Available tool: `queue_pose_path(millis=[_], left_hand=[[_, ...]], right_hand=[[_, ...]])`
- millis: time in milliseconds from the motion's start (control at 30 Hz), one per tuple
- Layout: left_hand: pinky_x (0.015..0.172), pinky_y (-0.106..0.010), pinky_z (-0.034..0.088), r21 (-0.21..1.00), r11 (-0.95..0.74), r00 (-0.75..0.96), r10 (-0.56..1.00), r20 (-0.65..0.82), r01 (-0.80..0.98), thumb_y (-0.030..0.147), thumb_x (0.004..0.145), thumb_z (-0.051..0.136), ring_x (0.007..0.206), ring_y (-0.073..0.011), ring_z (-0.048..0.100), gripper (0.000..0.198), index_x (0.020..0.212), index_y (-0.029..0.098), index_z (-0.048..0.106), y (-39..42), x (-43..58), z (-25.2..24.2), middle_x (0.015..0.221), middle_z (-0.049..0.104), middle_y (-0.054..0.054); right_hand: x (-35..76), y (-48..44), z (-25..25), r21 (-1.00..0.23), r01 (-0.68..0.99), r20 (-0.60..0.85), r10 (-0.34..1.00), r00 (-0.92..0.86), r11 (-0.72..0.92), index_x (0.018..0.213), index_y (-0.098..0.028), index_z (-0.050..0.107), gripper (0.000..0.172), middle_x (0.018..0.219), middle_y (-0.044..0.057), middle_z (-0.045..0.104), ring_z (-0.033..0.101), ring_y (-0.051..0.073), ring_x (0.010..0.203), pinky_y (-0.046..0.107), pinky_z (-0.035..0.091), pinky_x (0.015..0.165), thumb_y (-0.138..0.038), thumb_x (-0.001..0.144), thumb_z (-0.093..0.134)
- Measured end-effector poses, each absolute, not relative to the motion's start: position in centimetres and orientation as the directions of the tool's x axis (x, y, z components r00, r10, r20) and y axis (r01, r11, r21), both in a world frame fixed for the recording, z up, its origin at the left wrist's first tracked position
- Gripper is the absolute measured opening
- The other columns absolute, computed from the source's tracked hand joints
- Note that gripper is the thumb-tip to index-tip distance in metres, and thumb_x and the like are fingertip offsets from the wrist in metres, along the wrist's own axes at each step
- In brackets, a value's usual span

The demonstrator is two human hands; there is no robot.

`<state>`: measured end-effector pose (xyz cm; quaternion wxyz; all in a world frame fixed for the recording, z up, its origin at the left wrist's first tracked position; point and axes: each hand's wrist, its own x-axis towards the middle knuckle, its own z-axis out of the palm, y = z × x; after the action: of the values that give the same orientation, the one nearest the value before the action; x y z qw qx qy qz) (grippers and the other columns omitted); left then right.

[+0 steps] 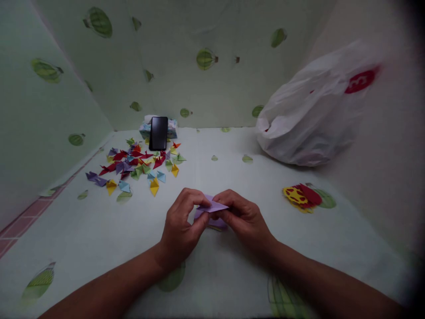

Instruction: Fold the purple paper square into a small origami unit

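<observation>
Your left hand [181, 230] and right hand [242, 219] pinch a folded lilac paper [212, 206]; far right, a white bag [308, 119] bears an unreadable red logo [360, 81].

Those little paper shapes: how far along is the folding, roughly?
Done: a pile of folded coloured paper pieces lies by the phone. In hand: the left hand and right hand pinch a half-folded purple paper, with more purple under it. Left: a small stack of flat red and yellow sheets lies unfolded to the right; how many I cannot tell.
</observation>
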<state>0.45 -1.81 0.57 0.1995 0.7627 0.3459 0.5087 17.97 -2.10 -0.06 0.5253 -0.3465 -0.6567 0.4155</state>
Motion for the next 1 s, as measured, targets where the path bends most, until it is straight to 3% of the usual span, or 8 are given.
queue_pose_path(millis=[267,1000], left_hand=[[0.076,-0.029,0.049,0.664,-0.662,0.227,0.747,0.625,0.348,0.004,0.084,0.065,0.087,-0.0157,0.059,0.028,0.107,0.020,0.059,-1.99,0.61,0.66,0.094,0.061,-0.003],[0.076,-0.030,0.049,0.679,-0.666,0.230,0.745,0.626,0.310,0.004,0.085,0.063,0.085,-0.0160,0.059,0.024,0.101,0.021,0.058,-1.95,0.51,0.37,0.093,0.061,-0.003]], right_hand=[[17.99,-2.18,0.00,-0.903,0.011,0.419,0.888,-0.189,0.429,0.085,-0.022,0.068,0.008,0.087,0.002,0.065,0.062,0.015,0.081,0.030,0.049,0.073,-0.019,0.091,0.064],[18.16,-2.32,-0.17,-0.887,0.059,0.439,0.876,-0.200,0.458,0.086,-0.023,0.069,0.009,0.092,0.003,0.065,0.061,0.016,0.082,0.031,0.048,0.071,-0.019,0.091,0.063]])
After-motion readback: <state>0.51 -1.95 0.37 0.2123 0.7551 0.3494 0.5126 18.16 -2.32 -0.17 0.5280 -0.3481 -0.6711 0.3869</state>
